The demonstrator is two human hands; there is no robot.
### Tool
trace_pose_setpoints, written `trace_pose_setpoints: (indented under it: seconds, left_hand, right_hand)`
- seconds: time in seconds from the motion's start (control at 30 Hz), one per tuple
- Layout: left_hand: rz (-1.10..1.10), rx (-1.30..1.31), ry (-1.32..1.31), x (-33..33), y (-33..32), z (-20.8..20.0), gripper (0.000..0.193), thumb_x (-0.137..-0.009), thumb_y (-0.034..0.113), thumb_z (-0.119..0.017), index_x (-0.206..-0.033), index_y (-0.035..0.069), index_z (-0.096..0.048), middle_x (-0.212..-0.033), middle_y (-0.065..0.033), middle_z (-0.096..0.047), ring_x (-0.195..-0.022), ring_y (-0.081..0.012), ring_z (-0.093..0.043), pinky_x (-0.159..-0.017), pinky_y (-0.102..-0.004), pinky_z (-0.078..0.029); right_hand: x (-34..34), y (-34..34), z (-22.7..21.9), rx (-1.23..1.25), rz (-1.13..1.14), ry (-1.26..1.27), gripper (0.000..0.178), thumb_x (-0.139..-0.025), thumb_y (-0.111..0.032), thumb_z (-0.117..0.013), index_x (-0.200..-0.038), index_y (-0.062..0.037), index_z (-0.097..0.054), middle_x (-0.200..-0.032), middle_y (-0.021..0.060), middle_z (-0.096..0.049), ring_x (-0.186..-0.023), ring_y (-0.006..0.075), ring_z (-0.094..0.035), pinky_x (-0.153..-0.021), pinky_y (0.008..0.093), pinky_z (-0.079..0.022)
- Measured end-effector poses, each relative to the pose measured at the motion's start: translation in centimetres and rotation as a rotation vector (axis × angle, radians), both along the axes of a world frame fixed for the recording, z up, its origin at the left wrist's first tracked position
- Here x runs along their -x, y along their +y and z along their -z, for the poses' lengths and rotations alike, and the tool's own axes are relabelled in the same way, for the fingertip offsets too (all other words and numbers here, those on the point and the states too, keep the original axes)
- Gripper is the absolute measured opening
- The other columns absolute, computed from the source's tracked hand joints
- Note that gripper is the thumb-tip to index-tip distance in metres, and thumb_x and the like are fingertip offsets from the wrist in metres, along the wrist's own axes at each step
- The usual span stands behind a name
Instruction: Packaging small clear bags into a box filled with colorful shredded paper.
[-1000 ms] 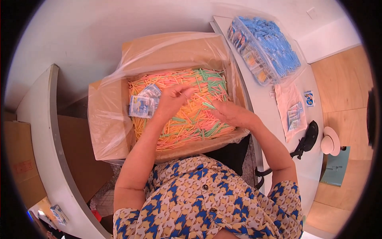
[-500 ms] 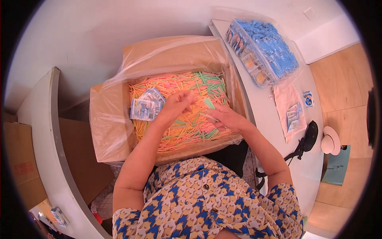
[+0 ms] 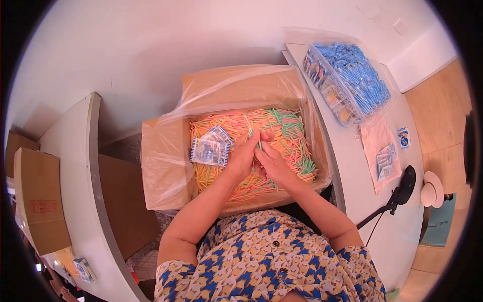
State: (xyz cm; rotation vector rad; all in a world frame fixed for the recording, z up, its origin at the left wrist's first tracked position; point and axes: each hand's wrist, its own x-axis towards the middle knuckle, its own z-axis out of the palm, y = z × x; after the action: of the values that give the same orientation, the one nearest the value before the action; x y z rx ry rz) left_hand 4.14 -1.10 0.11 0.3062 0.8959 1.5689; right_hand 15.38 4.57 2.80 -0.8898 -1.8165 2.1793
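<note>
Here both hands meet over the cardboard box (image 3: 166, 166) of coloured sticks (image 3: 287, 136) — left hand (image 3: 245, 153) and right hand (image 3: 269, 163) pressed together, fingers curled around a few sticks, blue packets (image 3: 211, 148) just beside them

A white counter (image 3: 370, 201) is running along the right side, carrying a clear tray of blue packets (image 3: 347, 80) at its far end. Nearer, a pinkish plastic bag (image 3: 377, 143) is lying flat beside two small blue packets (image 3: 387, 161), while a black stand (image 3: 397, 194) and a white round cap (image 3: 432, 189) are sitting near the edge
</note>
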Motion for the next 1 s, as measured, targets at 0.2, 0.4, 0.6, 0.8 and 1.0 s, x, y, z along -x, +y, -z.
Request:
trace_pose_setpoints:
  seconds: [0.2, 0.4, 0.6, 0.8, 1.0]
  left_hand:
    - [0.109, -0.008, -0.002, 0.5, 0.3, 0.9, 0.044, -0.100, 0.039, -0.037, -0.093, -0.001, -0.056, -0.097, -0.0146, -0.064, -0.078, -0.0204, -0.065, -0.061, -0.0300, -0.054]
    - [-0.169, 0.023, -0.128, 0.3, 1.0, 0.5, 0.039, -0.100, 0.035, -0.039, -0.097, 0.000, -0.054, -0.096, -0.0154, -0.065, -0.084, -0.0196, -0.061, -0.072, -0.0322, -0.053]
    - [-0.052, -0.050, -0.071, -0.9, 0.9, 0.7, 0.032, -0.098, 0.035, -0.045, -0.107, 0.005, -0.051, -0.100, -0.0093, -0.061, -0.093, -0.0197, -0.060, -0.076, -0.0336, -0.052]
    - [-0.122, 0.128, -0.127, -1.3, 1.0, -0.3, 0.031, -0.096, 0.036, -0.050, -0.108, 0.007, -0.050, -0.085, -0.0020, -0.055, -0.071, -0.0130, -0.052, -0.059, -0.0275, -0.043]
    - [0.171, -0.031, 0.112, -0.9, 0.6, 0.9, 0.028, -0.096, 0.037, -0.051, -0.092, 0.009, -0.048, -0.064, 0.0029, -0.038, -0.055, -0.0074, -0.034, -0.051, -0.0248, -0.034]
  right_hand:
    - [-1.2, 0.8, -0.2, -0.100, -0.085, -0.059, 0.015, -0.095, -0.018, -0.046, -0.094, -0.0046, -0.053, -0.063, -0.0004, -0.051, -0.045, 0.0052, -0.045, -0.037, 0.0203, -0.034]
    - [-2.4, 1.0, -1.2, -0.369, 0.073, -0.151, 0.016, -0.094, -0.015, -0.051, -0.087, -0.0033, -0.058, -0.063, -0.0008, -0.054, -0.044, 0.0050, -0.046, -0.038, 0.0199, -0.034]
    - [-0.9, 3.1, -0.9, -1.432, 0.236, 0.031, 0.022, -0.089, -0.015, -0.057, -0.103, 0.0002, -0.064, -0.105, 0.0141, -0.061, -0.091, 0.0248, -0.057, -0.080, 0.0367, -0.043]
    - [-0.4, 3.1, 1.0, -1.427, 0.011, -0.032, 0.029, -0.089, -0.015, -0.055, -0.113, 0.0001, -0.059, -0.116, 0.0178, -0.054, -0.101, 0.0315, -0.052, -0.088, 0.0398, -0.039]
    - [1.9, 6.0, -2.1, -0.435, 0.064, 0.054, 0.025, -0.090, -0.014, -0.055, -0.106, 0.0040, -0.056, -0.081, 0.0076, -0.061, -0.072, 0.0148, -0.059, -0.065, 0.0276, -0.046]
